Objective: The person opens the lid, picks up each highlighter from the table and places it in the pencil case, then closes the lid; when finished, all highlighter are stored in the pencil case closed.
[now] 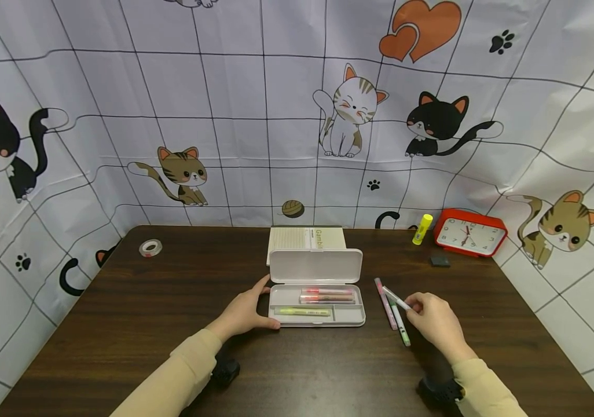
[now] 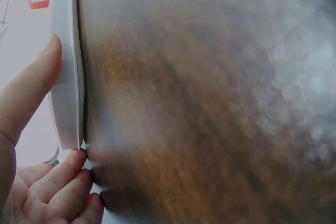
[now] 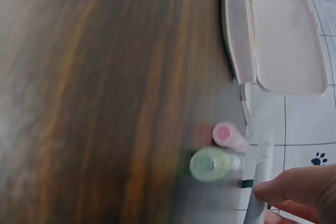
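Note:
An open white pencil case [image 1: 348, 314] lies on the table with its lid raised. Inside are pink-red pens [image 1: 326, 299] in the back compartment and a yellow-green pen [image 1: 303, 311] in the front one. My left hand [image 1: 242, 311] holds the case's left end, thumb along the front side and fingers around the end, as the left wrist view also shows. To the right of the case, my right hand [image 1: 435, 319] pinches a whitish pen [image 3: 258, 187] with a clear end. Beneath or beside it lie a pink pen [image 1: 385, 304] and a green-ended pen [image 1: 401, 327].
Behind the case lies a booklet [image 1: 289, 237]. A tape roll [image 1: 150, 248] is at the back left. At the back right stand a yellow glue stick [image 1: 422, 229] and a red clock [image 1: 470, 233], with a small dark block [image 1: 440, 261] before them. A cat-print curtain backs the table.

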The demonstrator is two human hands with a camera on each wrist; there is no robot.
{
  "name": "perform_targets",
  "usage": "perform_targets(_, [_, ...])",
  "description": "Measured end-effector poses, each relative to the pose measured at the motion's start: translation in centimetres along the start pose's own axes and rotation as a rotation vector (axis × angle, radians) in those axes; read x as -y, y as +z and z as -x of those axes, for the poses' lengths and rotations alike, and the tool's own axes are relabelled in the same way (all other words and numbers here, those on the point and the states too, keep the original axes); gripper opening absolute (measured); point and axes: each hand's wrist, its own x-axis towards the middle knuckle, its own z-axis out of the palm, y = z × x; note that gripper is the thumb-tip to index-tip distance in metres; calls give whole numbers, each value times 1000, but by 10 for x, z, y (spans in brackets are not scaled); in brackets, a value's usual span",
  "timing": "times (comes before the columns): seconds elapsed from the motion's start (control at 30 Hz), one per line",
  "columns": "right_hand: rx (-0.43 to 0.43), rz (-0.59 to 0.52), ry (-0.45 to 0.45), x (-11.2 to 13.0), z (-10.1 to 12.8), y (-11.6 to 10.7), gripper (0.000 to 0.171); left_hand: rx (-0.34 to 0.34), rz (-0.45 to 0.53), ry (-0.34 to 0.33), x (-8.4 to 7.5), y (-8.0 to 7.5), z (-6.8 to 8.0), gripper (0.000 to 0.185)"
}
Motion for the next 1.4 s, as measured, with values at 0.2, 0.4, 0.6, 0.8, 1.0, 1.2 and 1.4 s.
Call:
perform_targets(0.2, [5,10,-13,10,-1,4,12,-6,-4,-1,0,0,0,113])
perform_targets(0.4, [3,14,-22,21,-3,10,14,-10,0,-2,-1,0,0,113])
perform_targets(0.6, [8,-8,-42,31,-6,16,14,-11,-9,0,0,1,0,113])
perform_targets(0.8, [-13,6,-86,42,-8,22,13,-10,-10,1,1,1,-1,113])
perform_targets(1.0, [-15,-17,-121,56,-10,26,11,-7,-7,9,1,0,0,113])
perform_targets(1.2, [-16,-24,-153,71,-13,34,13,-10,-5,5,1,0,-1,113])
perform_targets(1.4, [-9,-29,-187,83,-13,43,13,-10,-12,9,2,1,-1,113])
